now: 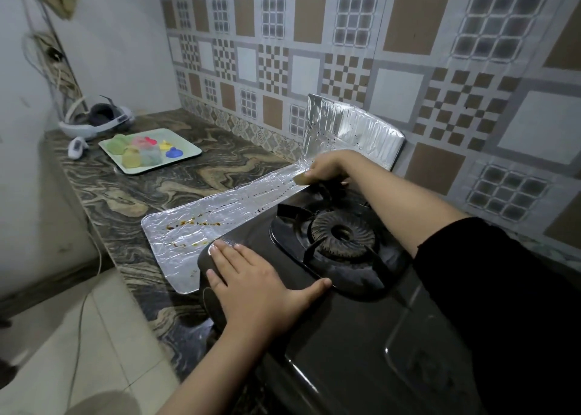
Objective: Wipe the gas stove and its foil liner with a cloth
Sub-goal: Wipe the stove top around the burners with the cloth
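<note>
A dark gas stove (345, 326) stands on the marble counter, its burner (342, 230) and black pan support in the middle. A silver foil liner (201, 219) lies along the stove's left side and folds up against the tiled wall (355, 131); brown stains mark its near part. My left hand (254, 282) rests flat, fingers spread, on the stove's near left corner. My right hand (327, 169) reaches across the burner to the far left corner and presses a small brownish cloth (300, 178) onto the foil at its fold.
A pale green tray (188, 156) with several coloured small items sits further left on the marble counter (119, 194). Beyond it lie a white headset (97, 120) and a small white device (77, 147). Cables hang down the left wall. The counter's edge drops to a tiled floor.
</note>
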{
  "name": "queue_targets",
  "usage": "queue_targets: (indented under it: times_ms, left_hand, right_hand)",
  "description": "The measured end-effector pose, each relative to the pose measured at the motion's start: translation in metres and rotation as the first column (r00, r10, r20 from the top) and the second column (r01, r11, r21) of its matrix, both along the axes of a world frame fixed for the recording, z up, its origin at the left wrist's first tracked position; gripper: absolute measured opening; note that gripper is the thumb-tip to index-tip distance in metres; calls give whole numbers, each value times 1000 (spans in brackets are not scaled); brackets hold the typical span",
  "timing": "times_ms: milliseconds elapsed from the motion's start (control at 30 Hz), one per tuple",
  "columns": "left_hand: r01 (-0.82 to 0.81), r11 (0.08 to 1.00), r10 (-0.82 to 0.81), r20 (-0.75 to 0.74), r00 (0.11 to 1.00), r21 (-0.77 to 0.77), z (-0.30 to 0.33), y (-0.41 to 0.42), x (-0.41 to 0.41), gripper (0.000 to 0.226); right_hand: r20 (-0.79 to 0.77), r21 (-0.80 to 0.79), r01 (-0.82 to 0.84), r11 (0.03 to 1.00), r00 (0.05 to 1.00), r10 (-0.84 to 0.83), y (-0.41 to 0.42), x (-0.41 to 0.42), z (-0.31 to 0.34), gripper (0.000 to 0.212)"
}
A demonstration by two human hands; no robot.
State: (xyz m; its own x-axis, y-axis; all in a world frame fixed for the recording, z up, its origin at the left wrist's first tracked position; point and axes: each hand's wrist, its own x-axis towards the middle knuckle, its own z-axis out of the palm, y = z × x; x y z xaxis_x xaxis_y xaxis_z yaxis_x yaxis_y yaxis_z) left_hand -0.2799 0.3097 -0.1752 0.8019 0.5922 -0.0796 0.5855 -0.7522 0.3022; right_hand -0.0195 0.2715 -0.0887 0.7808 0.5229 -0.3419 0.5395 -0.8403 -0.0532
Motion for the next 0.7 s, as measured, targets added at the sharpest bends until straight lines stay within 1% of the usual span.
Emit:
queue_targets:
  times_ms: [67, 133, 200, 300, 367, 433, 467, 567, 633, 700]
  left_hand:
    - [1, 1000, -1, 6, 1000, -6, 0, 0, 0, 156]
    - [1, 1000, -1, 13, 1000, -11, 0, 1, -1, 156]
    - [3, 1000, -3, 11, 1000, -13, 1, 1, -2, 156]
    - [1, 1000, -1, 10, 1000, -23, 0, 2, -2, 157]
    - [4, 1000, -4, 11, 1000, -27, 0, 1, 0, 157]
    - [4, 1000, -4, 11, 1000, -24, -1, 1, 0, 157]
    - [4, 1000, -4, 11, 1000, -18, -1, 1, 0, 157]
    - [2, 1000, -2, 25, 1000, -10, -3, 1, 1, 157]
    - [4, 1000, -4, 33, 999, -16, -3, 1, 1, 158]
    - [4, 1000, -4, 37, 999, -19, -3, 1, 1, 158]
  right_hand:
    - [61, -91, -111, 990, 991, 116, 21, -10, -1, 48]
    - [149, -205, -148, 968, 972, 180, 39, -17, -4, 40]
    - [183, -250, -131, 959, 967, 179, 49, -21, -6, 38]
    - [259, -258, -108, 960, 950, 176, 49, -22, -3, 40]
    - [331, -258, -39, 965, 935, 127, 45, -21, -3, 34]
    - [335, -291, 38, 956, 940, 64, 43, -24, -8, 37]
    - [330, -314, 46, 948, 942, 64, 44, -27, -11, 41]
    - [329, -403, 19, 915, 936, 125, 48, -33, -16, 48]
    - [318, -427, 7, 904, 937, 143, 47, -33, -16, 53]
    - [333, -397, -35, 917, 926, 179, 42, -31, -15, 46]
